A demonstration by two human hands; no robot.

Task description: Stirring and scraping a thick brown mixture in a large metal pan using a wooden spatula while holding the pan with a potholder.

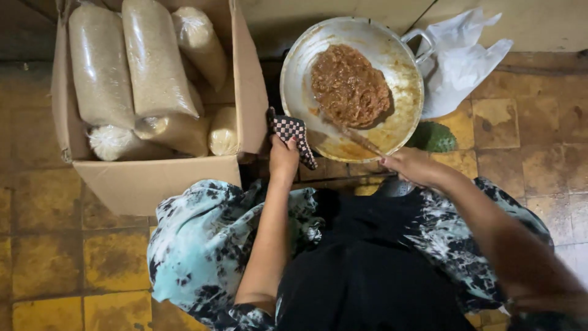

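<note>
The left hand (283, 156) clenches a checkered cloth (293, 136) against the rim of the round metal pan (401, 104); the right hand (411, 164) grasps a wooden spoon (360, 140) reaching into brown mash (349, 86); a cardboard box (147, 181) of grain bags (153, 61) stands left on the tiled floor (508, 129).

Dull, smeared metal pan (294, 79); checked cloth (293, 132); matt cardboard box (153, 181).
</note>
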